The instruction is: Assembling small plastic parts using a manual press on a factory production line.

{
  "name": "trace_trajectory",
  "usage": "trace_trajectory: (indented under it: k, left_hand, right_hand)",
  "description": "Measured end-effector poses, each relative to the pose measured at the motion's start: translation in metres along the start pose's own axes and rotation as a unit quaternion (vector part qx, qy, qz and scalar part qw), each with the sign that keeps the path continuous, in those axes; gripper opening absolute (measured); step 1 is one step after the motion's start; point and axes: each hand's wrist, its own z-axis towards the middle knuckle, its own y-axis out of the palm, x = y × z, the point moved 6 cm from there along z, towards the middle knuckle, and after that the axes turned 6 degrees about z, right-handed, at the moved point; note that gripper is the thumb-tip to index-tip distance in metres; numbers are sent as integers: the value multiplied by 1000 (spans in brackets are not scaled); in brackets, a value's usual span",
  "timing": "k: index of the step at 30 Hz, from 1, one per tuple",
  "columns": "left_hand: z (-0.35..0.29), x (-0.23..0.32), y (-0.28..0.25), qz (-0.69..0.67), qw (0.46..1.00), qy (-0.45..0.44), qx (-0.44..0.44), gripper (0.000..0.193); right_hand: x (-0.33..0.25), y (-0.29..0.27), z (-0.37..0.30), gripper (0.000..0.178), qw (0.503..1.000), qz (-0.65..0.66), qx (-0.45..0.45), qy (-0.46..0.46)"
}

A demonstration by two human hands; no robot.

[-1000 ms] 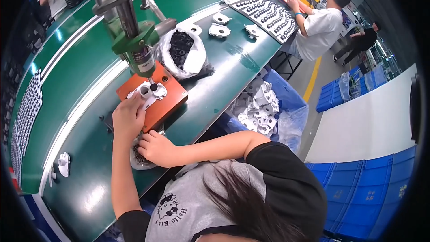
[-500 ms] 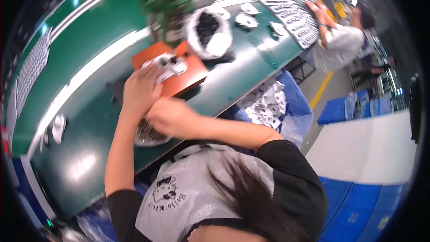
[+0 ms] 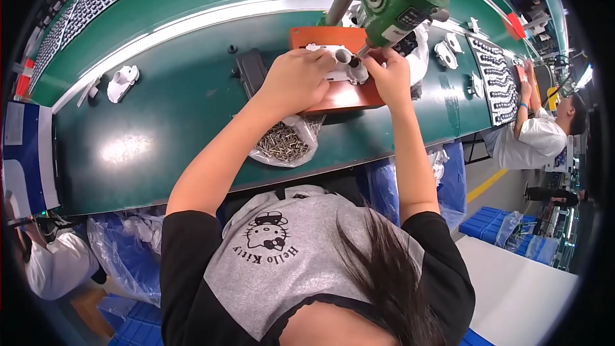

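A white moulded part (image 3: pixel 357 75) with round openings lies on an orange block (image 3: pixel 352 100) on the green bench. My left hand (image 3: pixel 296 79) grips the part's left end, fingers closed over its top edge. At the part's right end is my right hand (image 3: pixel 391 77), thumb and fingers pinched close together; whatever they hold is too small or hidden. Just above them stands a green bench press (image 3: pixel 391 3), its thin spindle pointing down between my hands. Near my left wrist, an open plastic bag (image 3: pixel 285 145) holds many small metal screws or pins.
A black case (image 3: pixel 251 72) lies left of the orange block. White parts (image 3: pixel 123 83) rest on the bench at left, others (image 3: pixel 446 55) at right. Trays of small pieces (image 3: pixel 498 80) lie farther off. Blue lined bins (image 3: pixel 451 179) stand below the bench edge. A co-worker (image 3: pixel 541 125) works at right.
My right hand has moved from beside the bag of small metal pieces up to the right end of the white part. My left hand stays on the part. The whole view has turned.
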Motion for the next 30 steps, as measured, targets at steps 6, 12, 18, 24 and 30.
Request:
trace_trajectory:
  k: [6, 12, 18, 24, 30]
  left_hand:
    - [-1, 0, -1, 8, 1000, 6, 17, 16]
    - [-6, 4, 4, 5, 1000, 2, 8, 17]
    - [-4, -9, 8, 9, 1000, 6, 19, 17]
    - [15, -7, -2, 23, 999, 22, 22, 24]
    - [8, -3, 9, 1, 999, -3, -50, 31]
  right_hand:
    - [6, 3, -2, 19, 1000, 12, -4, 5]
    - [12, 2, -4, 20, 1000, 23, 0, -11]
    - [21, 13, 4, 13, 999, 46, -22, 3]
    - [-2, 1, 11, 11, 995, -13, -24, -96]
    - [-9, 5, -17, 17, 950, -188, -42, -244]
